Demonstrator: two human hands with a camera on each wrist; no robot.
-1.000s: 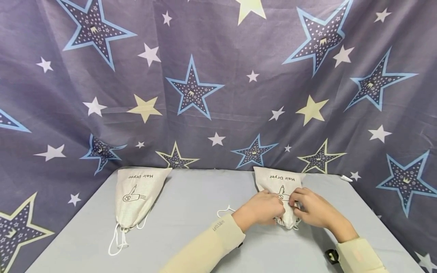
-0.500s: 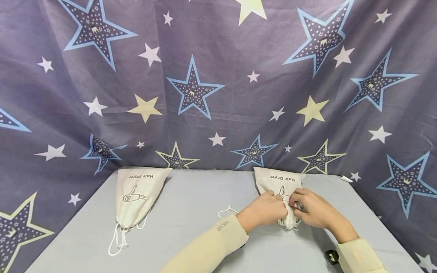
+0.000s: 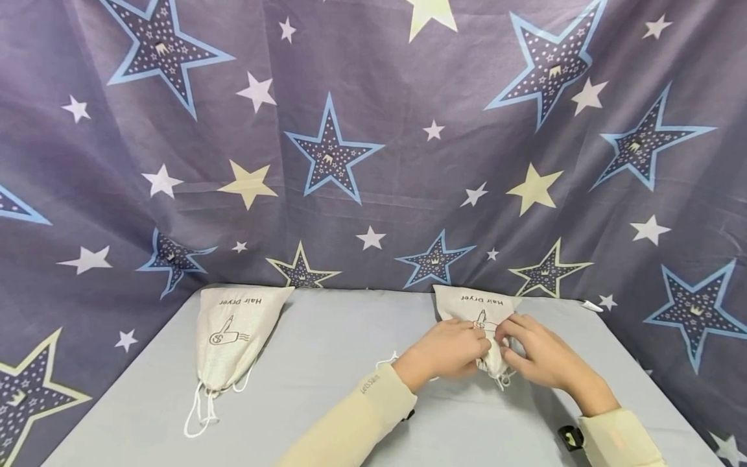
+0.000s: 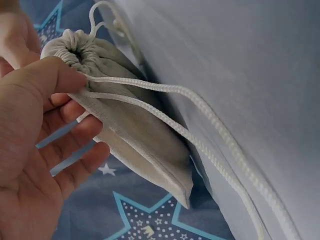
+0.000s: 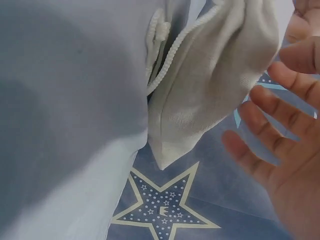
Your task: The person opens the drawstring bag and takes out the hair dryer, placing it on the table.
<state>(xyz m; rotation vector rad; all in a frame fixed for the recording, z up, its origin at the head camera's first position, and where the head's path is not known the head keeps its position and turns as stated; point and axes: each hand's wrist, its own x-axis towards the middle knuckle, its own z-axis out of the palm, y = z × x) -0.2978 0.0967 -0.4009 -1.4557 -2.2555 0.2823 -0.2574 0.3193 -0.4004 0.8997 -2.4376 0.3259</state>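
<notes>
A cream drawstring bag point(image 3: 475, 306) printed "Hair Dryer" with a dryer drawing lies at the back right of the table, its gathered mouth toward me. My left hand point(image 3: 448, 349) pinches the left side of the bag near this mouth. In the left wrist view, two white cords point(image 4: 175, 89) run out from beside the thumb and index finger. My right hand point(image 3: 539, 358) is at the bag's right side, its fingers loosely bent and their tips right at the cloth. The right wrist view shows those fingers point(image 5: 265, 107) spread beside the bag.
A second matching drawstring bag point(image 3: 233, 344) lies at the left, its white cords point(image 3: 198, 415) trailing toward me. The table point(image 3: 327, 363) has a grey-blue cover. A star-patterned curtain point(image 3: 373, 214) hangs right behind it. A small white object point(image 3: 592, 305) sits at the back right edge.
My left hand has shifted slightly at the bag's side, and the bag's gathered end and cord have moved a little. The right hand has barely moved. The left bag stays put.
</notes>
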